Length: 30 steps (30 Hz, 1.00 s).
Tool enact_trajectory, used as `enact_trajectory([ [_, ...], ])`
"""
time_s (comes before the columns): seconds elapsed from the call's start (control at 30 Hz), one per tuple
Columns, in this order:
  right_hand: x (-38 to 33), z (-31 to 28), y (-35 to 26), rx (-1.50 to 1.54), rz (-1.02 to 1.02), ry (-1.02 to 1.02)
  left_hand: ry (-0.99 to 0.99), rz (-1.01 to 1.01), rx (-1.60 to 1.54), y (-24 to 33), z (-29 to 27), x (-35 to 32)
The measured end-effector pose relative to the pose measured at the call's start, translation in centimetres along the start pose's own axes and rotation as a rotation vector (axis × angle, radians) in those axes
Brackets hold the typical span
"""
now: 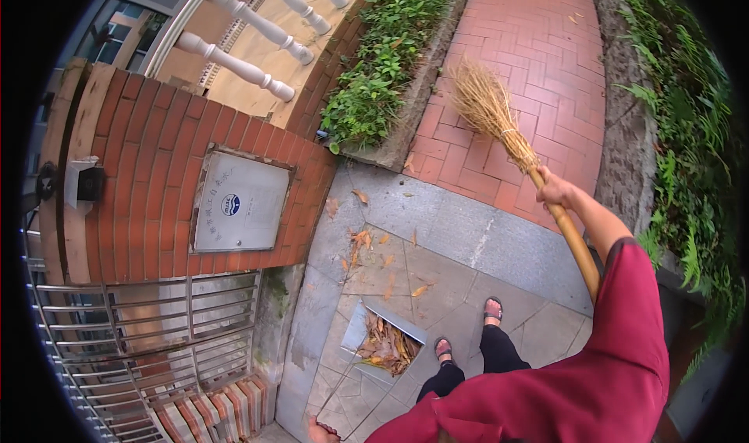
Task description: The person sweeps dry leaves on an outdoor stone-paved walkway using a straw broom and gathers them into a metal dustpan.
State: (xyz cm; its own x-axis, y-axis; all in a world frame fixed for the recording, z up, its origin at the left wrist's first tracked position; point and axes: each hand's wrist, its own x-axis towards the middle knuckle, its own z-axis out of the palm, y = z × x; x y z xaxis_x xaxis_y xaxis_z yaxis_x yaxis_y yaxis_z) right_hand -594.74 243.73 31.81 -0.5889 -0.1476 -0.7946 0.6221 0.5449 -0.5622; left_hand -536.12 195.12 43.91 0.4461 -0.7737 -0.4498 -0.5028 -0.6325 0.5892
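Observation:
My right hand is closed around the thick wooden handle of a straw broom, just below its bound bristles. The bristles point away from me over the red brick path, while the handle runs back under my right arm. Low at the left, my left hand is partly visible, its fingers closed on the thin handle of a metal dustpan. The dustpan rests on grey paving left of my feet, and a pile of dry brown leaves lies in it.
Loose leaves are scattered on the paving beyond the dustpan. A brick wall with a metal panel and a railing gate stand at left. Planted beds flank the herringbone path, with ferns at right.

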Motion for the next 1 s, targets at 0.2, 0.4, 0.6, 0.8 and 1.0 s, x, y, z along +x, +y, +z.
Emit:
enact_trajectory([
  [0.2,0.8,3.5,1.0,-0.466,-0.056,-0.13,0.017,-0.026,-0.005,-0.2,1.3,1.9],
  [0.4,-14.4,5.5,4.0,-0.436,0.103,-0.39,-0.011,-0.021,0.005,0.4,3.2,4.7],
  [0.6,-27.3,5.9,5.8,-0.135,0.123,-0.403,-0.023,0.035,0.028,1.2,3.2,8.3],
  [0.8,-22.9,9.2,6.5,0.042,0.115,-0.202,-0.047,0.289,0.069,-0.5,-1.6,15.3],
  [1.0,-19.3,20.7,8.6,0.108,0.223,-0.232,-0.181,0.135,-0.03,5.6,2.7,15.1],
])
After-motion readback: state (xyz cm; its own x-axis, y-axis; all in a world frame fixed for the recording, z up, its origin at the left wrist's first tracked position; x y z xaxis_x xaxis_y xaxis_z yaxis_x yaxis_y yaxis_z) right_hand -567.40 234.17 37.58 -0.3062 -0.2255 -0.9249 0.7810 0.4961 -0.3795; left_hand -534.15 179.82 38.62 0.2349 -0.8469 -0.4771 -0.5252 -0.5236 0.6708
